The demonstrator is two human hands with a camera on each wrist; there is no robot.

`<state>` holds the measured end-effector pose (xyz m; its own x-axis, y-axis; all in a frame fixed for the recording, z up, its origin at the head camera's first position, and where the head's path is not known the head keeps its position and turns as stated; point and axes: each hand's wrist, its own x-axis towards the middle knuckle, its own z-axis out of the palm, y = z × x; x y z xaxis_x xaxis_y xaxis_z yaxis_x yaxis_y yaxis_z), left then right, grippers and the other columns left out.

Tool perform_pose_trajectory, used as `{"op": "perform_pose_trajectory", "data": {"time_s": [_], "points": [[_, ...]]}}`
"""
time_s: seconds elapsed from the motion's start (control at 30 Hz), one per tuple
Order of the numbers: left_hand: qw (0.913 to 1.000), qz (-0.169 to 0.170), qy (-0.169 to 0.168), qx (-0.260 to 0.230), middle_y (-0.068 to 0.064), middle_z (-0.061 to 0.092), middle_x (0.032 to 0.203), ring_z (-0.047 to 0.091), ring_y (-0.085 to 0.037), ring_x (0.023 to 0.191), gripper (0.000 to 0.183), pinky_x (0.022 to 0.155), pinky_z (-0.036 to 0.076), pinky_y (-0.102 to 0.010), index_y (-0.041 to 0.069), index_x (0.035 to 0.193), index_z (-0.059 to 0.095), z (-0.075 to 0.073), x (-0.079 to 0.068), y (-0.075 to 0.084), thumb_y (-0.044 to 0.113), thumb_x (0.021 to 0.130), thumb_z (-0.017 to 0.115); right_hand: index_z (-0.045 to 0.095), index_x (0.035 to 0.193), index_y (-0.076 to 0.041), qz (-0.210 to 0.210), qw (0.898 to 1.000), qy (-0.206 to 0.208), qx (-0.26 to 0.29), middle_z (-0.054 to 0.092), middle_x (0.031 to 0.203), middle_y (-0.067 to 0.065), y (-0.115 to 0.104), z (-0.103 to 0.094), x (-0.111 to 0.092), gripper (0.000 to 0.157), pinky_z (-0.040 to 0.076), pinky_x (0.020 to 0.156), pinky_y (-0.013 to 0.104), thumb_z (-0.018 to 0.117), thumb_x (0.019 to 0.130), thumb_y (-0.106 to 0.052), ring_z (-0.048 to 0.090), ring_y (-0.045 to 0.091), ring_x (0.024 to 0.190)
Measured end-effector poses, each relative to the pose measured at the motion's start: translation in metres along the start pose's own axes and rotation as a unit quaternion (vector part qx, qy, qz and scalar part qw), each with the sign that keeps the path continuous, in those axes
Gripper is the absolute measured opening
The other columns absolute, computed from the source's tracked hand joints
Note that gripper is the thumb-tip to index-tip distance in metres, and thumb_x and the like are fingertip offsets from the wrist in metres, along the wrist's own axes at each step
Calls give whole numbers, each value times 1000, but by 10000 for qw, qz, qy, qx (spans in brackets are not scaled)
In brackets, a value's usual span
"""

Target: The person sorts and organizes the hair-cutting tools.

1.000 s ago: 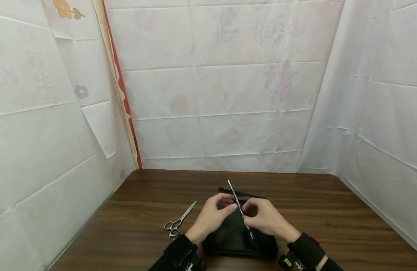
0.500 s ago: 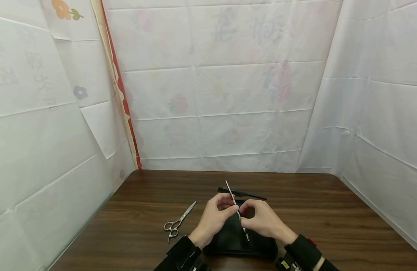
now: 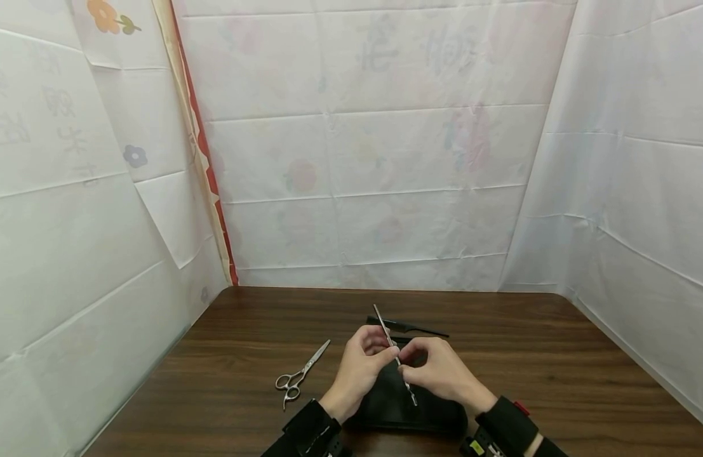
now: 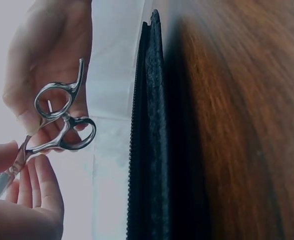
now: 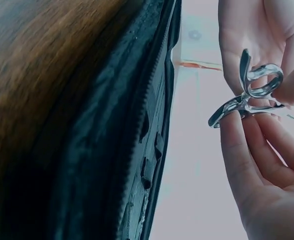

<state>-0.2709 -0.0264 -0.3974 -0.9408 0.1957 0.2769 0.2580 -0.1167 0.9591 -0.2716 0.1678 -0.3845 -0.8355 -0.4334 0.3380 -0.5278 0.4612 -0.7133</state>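
Note:
Both hands hold one pair of silver hairdressing scissors (image 3: 407, 385) above a black zip case (image 3: 408, 420). My left hand (image 3: 358, 367) pinches the blade part between thumb and fingers, as the left wrist view shows near the pivot (image 4: 19, 161). The thumb and fingers of my right hand (image 3: 441, 369) pinch the handle end, by the finger rings (image 5: 266, 90). Seen from the head, the scissors look edge-on and slanted, blades pointing away. Whether the blades are parted cannot be made out.
A second pair of scissors (image 3: 298, 379) lies on the brown wooden table (image 3: 225, 381), left of the case. Beyond the hands lies a black comb (image 3: 408, 327). The case's zipper (image 5: 137, 135) runs open along its edge. White sheets (image 3: 362, 152) wall the table in.
The held scissors have shifted a little to the left. My right hand has moved slightly left, closer to my left hand. The comb and the other scissors stay where they were.

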Motion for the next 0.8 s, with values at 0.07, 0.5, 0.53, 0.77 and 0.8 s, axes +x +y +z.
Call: {"op": "perform_pose_trajectory", "data": {"time_s": [0.07, 0.5, 0.53, 0.77, 0.8], "points": [[9999, -21, 42, -108, -14, 64, 115, 62, -18, 100, 38, 88, 50, -26, -1, 126, 54, 0, 0, -1, 9, 94, 73, 73, 101, -8, 28, 10000, 24, 67, 69, 93, -2, 0, 1, 0, 15, 53, 73, 28, 74, 89, -16, 65, 14, 83], [9984, -13, 333, -449, -12, 66, 111, 66, -20, 102, 34, 90, 51, -27, -2, 124, 57, 1, 2, -1, 8, 95, 71, 74, 101, -8, 116, 9997, 218, 38, 70, 94, -3, -2, 7, 2, 15, 53, 74, 28, 74, 91, -20, 65, 12, 84], [9983, -11, 351, -458, -12, 66, 111, 66, -19, 101, 33, 91, 51, -27, -2, 124, 57, 1, 2, -1, 8, 95, 71, 74, 101, -9, 119, 9996, 238, 24, 70, 93, -3, -1, 7, 2, 15, 53, 74, 28, 74, 91, -19, 65, 11, 84], [9978, -55, 409, -525, -12, 66, 109, 66, -17, 98, 35, 90, 51, -27, -6, 124, 57, 0, 4, -1, 8, 95, 71, 73, 102, -5, 80, 9995, 233, 208, 69, 93, 0, -3, 9, 2, 19, 53, 72, 27, 75, 91, -20, 66, 13, 83], [9977, -53, 405, -537, -12, 66, 109, 66, -17, 97, 36, 90, 51, -27, -7, 125, 57, -1, 4, -1, 8, 95, 71, 73, 102, -5, 76, 9995, 230, 214, 69, 93, 0, -4, 9, 2, 19, 53, 72, 27, 75, 91, -20, 66, 12, 83]]}}
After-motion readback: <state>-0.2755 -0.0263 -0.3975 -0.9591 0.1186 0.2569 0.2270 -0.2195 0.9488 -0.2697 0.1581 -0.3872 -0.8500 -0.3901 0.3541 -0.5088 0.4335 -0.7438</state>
